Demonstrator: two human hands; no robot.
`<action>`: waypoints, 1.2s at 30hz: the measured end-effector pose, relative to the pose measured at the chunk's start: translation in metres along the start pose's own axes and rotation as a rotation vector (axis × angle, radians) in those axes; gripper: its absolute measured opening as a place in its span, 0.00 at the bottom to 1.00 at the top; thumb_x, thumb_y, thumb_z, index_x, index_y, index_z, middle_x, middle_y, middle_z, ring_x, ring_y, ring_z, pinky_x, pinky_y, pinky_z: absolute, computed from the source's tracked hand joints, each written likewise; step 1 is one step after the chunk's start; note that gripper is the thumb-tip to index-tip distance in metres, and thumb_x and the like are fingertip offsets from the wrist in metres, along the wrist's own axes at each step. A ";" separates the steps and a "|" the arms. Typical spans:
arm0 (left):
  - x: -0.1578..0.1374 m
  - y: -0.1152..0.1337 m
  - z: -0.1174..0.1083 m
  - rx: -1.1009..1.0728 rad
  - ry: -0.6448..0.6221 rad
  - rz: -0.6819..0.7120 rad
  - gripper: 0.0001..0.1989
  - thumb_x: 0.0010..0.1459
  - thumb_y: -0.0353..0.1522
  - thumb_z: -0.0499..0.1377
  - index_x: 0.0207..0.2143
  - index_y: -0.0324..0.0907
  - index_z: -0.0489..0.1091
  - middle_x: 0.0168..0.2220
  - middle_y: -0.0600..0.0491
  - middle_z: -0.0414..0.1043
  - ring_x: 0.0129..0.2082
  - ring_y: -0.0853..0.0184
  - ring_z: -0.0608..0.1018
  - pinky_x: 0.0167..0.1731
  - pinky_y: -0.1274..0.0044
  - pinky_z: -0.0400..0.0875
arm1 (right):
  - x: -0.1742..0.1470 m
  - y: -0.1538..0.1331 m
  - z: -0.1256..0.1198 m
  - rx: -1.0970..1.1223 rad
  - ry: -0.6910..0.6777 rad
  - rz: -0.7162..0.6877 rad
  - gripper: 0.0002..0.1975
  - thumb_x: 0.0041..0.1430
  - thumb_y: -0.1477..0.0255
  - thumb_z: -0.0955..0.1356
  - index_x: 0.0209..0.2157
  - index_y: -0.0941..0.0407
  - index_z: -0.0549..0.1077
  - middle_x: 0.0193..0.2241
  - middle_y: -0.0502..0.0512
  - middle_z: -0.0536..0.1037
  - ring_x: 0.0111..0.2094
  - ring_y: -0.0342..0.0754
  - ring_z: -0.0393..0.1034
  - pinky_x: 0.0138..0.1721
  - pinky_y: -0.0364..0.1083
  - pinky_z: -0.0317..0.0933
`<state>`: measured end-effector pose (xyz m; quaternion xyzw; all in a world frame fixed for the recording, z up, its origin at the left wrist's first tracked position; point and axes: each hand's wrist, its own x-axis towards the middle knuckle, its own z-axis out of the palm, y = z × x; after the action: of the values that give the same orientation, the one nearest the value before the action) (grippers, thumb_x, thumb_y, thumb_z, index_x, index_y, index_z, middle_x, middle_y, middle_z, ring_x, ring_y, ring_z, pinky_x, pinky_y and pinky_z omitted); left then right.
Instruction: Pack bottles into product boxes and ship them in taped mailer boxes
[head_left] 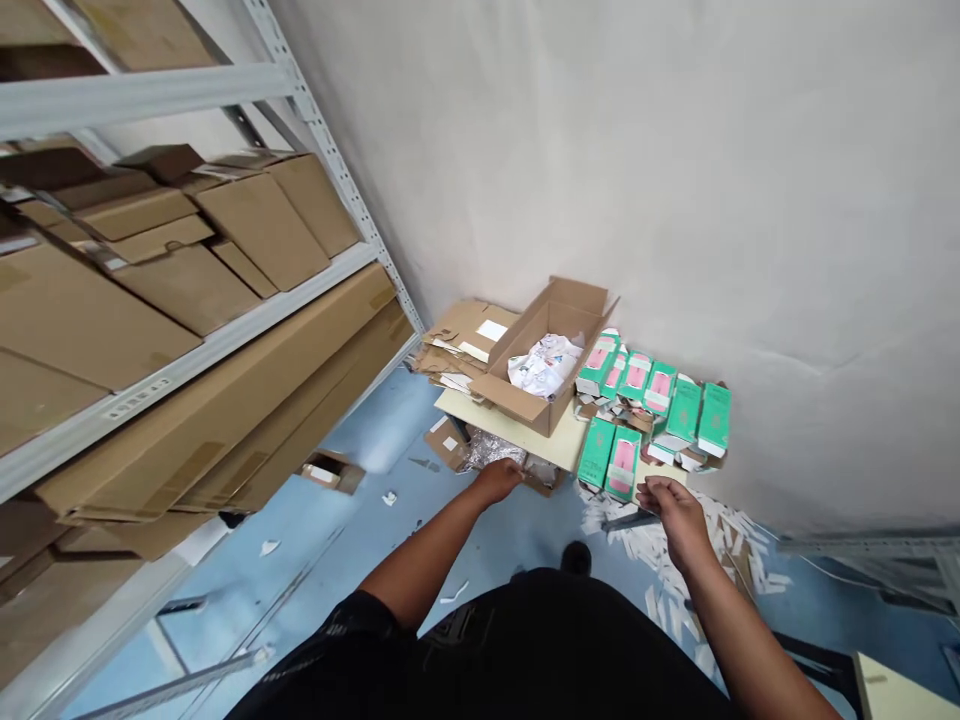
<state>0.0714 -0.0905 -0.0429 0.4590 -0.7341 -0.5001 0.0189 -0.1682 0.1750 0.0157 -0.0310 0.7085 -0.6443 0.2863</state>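
My left hand [499, 481] is held in front of the table's near edge, its fingers curled together and nothing visible in them. My right hand [676, 515] hovers by the table's right front part, fingers loosely bent and a little apart, with nothing visible between them. Nearest to it are two green boxes with pink panels, one a green-and-pink box [623, 465], lying at the front edge. Behind them several more green boxes [682, 410] form a row. An open cardboard carton [517, 398] stands on the pale table [499, 426], holding a white printed bundle [546, 364].
Flattened cardboard [457, 325] is stacked left of the carton against the wall. A metal shelf [247, 325] loaded with cardboard boxes fills the left side. Clear plastic wrap [491, 452] shows beneath the table. White paper strips [656, 550] litter the blue floor at the right.
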 end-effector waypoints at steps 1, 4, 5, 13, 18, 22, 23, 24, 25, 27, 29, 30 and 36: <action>0.007 -0.006 -0.011 -0.002 0.038 -0.048 0.05 0.49 0.33 0.66 0.31 0.45 0.78 0.35 0.52 0.82 0.42 0.56 0.82 0.47 0.68 0.75 | 0.008 -0.009 0.009 0.000 -0.029 -0.021 0.19 0.46 0.57 0.77 0.35 0.56 0.79 0.31 0.55 0.83 0.30 0.49 0.79 0.37 0.48 0.75; 0.027 -0.020 -0.046 -0.026 0.163 -0.176 0.03 0.49 0.33 0.65 0.28 0.44 0.75 0.29 0.51 0.80 0.38 0.57 0.82 0.41 0.70 0.75 | 0.037 -0.037 0.036 -0.003 -0.130 -0.084 0.19 0.47 0.56 0.77 0.35 0.55 0.80 0.30 0.54 0.83 0.31 0.51 0.78 0.39 0.50 0.74; 0.033 -0.022 -0.059 -0.039 0.208 -0.212 0.03 0.50 0.33 0.65 0.28 0.44 0.75 0.29 0.50 0.79 0.36 0.57 0.82 0.39 0.71 0.75 | 0.048 -0.047 0.045 -0.011 -0.165 -0.101 0.19 0.47 0.56 0.77 0.35 0.55 0.80 0.30 0.54 0.82 0.32 0.51 0.78 0.39 0.50 0.74; 0.078 0.002 -0.155 -0.097 0.461 -0.235 0.12 0.62 0.37 0.57 0.43 0.41 0.75 0.39 0.48 0.81 0.38 0.63 0.82 0.37 0.75 0.74 | 0.103 -0.122 0.110 -0.051 -0.268 -0.208 0.15 0.51 0.58 0.75 0.35 0.55 0.80 0.29 0.53 0.81 0.31 0.49 0.76 0.37 0.48 0.71; 0.148 0.026 -0.218 0.183 0.503 -0.033 0.16 0.59 0.37 0.63 0.49 0.43 0.75 0.50 0.46 0.79 0.52 0.56 0.78 0.54 0.70 0.69 | 0.112 -0.157 0.164 -0.089 -0.240 -0.367 0.14 0.55 0.59 0.75 0.35 0.55 0.80 0.30 0.53 0.81 0.33 0.50 0.76 0.39 0.49 0.70; 0.235 0.037 -0.268 0.564 0.421 0.166 0.28 0.59 0.36 0.63 0.61 0.39 0.69 0.61 0.40 0.71 0.62 0.51 0.71 0.62 0.67 0.63 | 0.109 -0.164 0.209 -0.122 -0.113 -0.433 0.13 0.55 0.60 0.75 0.35 0.54 0.81 0.31 0.53 0.82 0.35 0.51 0.76 0.42 0.50 0.68; 0.258 0.037 -0.281 0.603 0.394 0.170 0.31 0.59 0.36 0.63 0.63 0.38 0.66 0.62 0.39 0.69 0.63 0.51 0.70 0.63 0.67 0.61 | 0.107 -0.163 0.219 -0.142 -0.071 -0.427 0.12 0.55 0.60 0.75 0.35 0.54 0.81 0.31 0.53 0.82 0.35 0.52 0.76 0.43 0.50 0.68; 0.281 0.036 -0.293 0.628 0.368 0.172 0.33 0.58 0.36 0.63 0.65 0.37 0.64 0.64 0.37 0.68 0.65 0.50 0.68 0.64 0.66 0.61 | 0.104 -0.161 0.228 -0.162 -0.028 -0.415 0.12 0.55 0.60 0.75 0.35 0.54 0.81 0.31 0.53 0.82 0.36 0.52 0.76 0.43 0.50 0.67; 0.304 0.035 -0.305 0.642 0.347 0.165 0.35 0.58 0.37 0.63 0.66 0.36 0.62 0.64 0.36 0.67 0.65 0.49 0.68 0.64 0.65 0.60 | 0.100 -0.159 0.236 -0.181 0.011 -0.401 0.12 0.55 0.59 0.75 0.35 0.54 0.81 0.31 0.53 0.82 0.36 0.52 0.76 0.44 0.50 0.67; 0.345 0.030 -0.327 0.643 0.317 0.116 0.37 0.58 0.40 0.63 0.66 0.36 0.60 0.65 0.34 0.65 0.66 0.46 0.66 0.63 0.63 0.61 | 0.093 -0.155 0.248 -0.203 0.081 -0.378 0.13 0.56 0.59 0.75 0.35 0.54 0.81 0.32 0.54 0.82 0.37 0.53 0.76 0.44 0.51 0.67; 0.381 0.024 -0.342 0.631 0.273 -0.016 0.42 0.55 0.47 0.65 0.67 0.38 0.58 0.64 0.33 0.65 0.65 0.44 0.67 0.61 0.62 0.63 | 0.088 -0.152 0.256 -0.215 0.140 -0.363 0.13 0.57 0.58 0.75 0.36 0.54 0.81 0.32 0.54 0.82 0.37 0.53 0.76 0.44 0.51 0.68; 0.395 0.022 -0.347 0.623 0.228 -0.069 0.46 0.53 0.49 0.67 0.67 0.38 0.57 0.64 0.33 0.65 0.65 0.43 0.68 0.60 0.61 0.64 | 0.086 -0.151 0.259 -0.221 0.165 -0.357 0.13 0.57 0.58 0.74 0.36 0.54 0.81 0.32 0.54 0.82 0.37 0.53 0.76 0.44 0.51 0.68; 0.421 0.015 -0.350 0.602 0.238 -0.167 0.53 0.41 0.54 0.73 0.63 0.38 0.60 0.63 0.29 0.63 0.63 0.37 0.69 0.56 0.57 0.68 | 0.082 -0.158 0.276 -0.228 0.267 -0.295 0.12 0.57 0.59 0.74 0.33 0.53 0.80 0.33 0.53 0.82 0.36 0.51 0.76 0.42 0.49 0.68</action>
<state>-0.0114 -0.6315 -0.0385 0.5579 -0.8013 -0.2036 -0.0728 -0.1650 -0.1323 0.1315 -0.0809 0.7961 -0.5934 0.0871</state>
